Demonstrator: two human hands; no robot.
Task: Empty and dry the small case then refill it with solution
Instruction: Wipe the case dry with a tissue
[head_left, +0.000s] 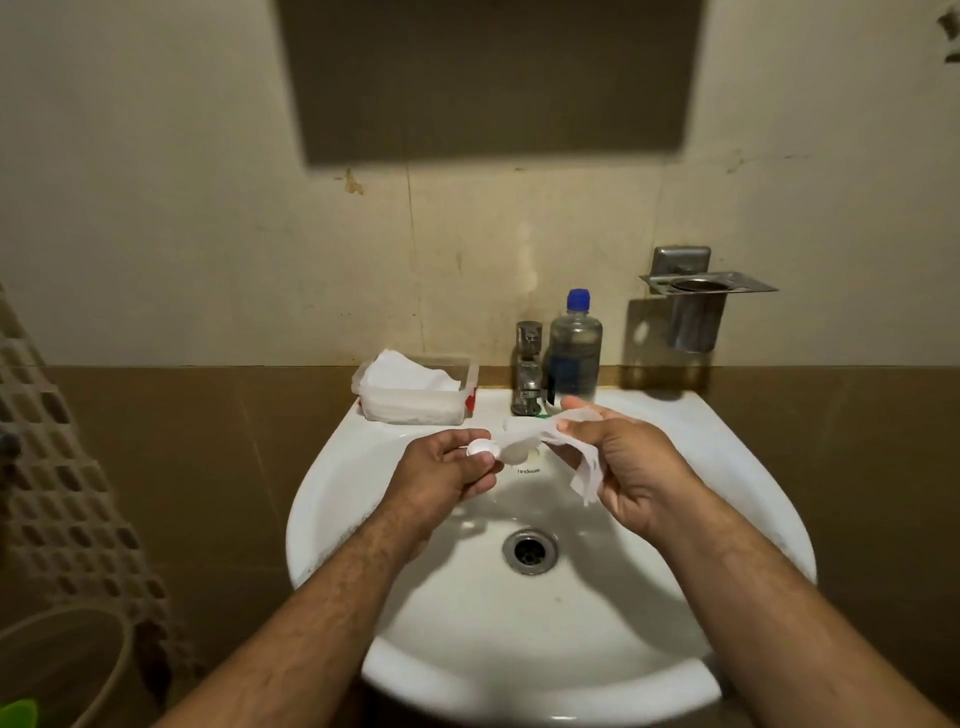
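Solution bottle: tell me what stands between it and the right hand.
Nothing visible does. The solution bottle stands on the sink rim just beyond the right hand, whose fingers hold a tissue.

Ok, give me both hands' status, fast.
Left hand: closed on the small white case, over the sink.
Right hand: closed on a white tissue that reaches the case.

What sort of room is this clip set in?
Most likely a home bathroom: a white wall-hung basin with a tap, tiled walls, and a steel tumbler holder fixed beside it.
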